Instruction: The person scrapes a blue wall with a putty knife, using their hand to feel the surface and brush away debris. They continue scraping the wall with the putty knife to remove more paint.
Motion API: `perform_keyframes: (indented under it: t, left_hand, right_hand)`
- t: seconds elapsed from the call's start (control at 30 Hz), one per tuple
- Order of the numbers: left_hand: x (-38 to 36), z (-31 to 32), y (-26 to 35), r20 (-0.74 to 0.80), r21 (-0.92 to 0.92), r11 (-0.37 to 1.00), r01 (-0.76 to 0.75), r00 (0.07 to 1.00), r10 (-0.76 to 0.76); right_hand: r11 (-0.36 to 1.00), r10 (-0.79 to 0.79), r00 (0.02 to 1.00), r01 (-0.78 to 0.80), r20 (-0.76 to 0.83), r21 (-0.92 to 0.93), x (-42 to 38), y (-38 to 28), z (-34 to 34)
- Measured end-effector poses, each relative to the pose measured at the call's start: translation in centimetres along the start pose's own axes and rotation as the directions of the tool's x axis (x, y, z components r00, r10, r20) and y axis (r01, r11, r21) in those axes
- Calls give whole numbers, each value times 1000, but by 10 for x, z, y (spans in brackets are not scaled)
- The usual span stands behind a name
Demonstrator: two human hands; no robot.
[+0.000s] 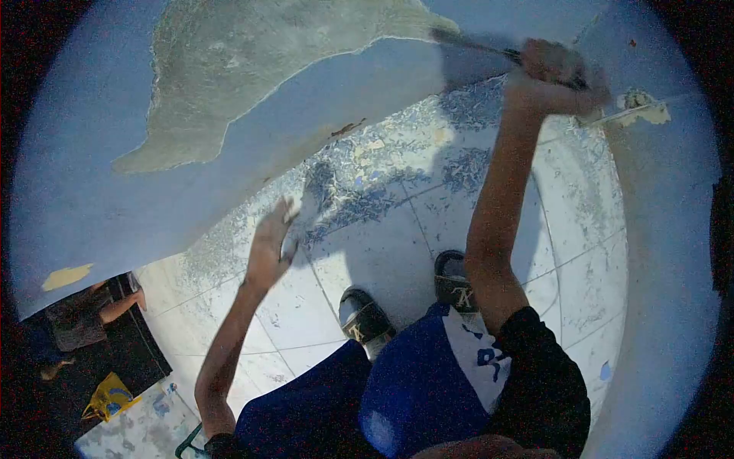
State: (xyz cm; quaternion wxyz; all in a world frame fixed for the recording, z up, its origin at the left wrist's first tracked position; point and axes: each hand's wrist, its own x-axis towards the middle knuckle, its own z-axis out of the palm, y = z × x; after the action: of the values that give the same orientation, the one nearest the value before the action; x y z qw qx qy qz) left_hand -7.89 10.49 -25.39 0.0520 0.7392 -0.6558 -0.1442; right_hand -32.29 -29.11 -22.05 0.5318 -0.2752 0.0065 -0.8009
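My right hand (558, 76), blurred by motion, is closed around the handle of a scraper (485, 47). Its thin dark blade reaches left to the edge of a bare grey patch (252, 61) on the blue painted wall (321, 99). Whether the blade tip touches the wall is hard to tell. Lower and to the left, my left hand (271, 241) is held in the air with its fingers apart and nothing in it. Below the wall, curled paint flakes (367, 191) lie over the white floor tiles (382, 245).
My feet in dark sandals (365, 317) stand on the tiles. Another blue wall (673, 229) rises on the right, with a chipped spot (646, 111) near the corner. At lower left are another person's arm (122, 304) and a yellow bag (108, 394).
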Motion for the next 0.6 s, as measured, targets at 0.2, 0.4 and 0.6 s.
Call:
perform_keyframes:
  t: [0.2,0.4,0.6]
  left_hand:
    - [147,-47,37,-208,452,873,-180,931,300]
    - [283,-7,87,-223,406,807,-429,810,543]
    - [317,37,92,-72,577,653,-491,766,639]
  right_hand:
    - [991,132,981,-129,-144,30,-34,-54,2]
    - [981,153,955,-177,-253,-74,-34,-86,-9]
    - [980,106,932,-156,-347,-120,-13,-102,-32]
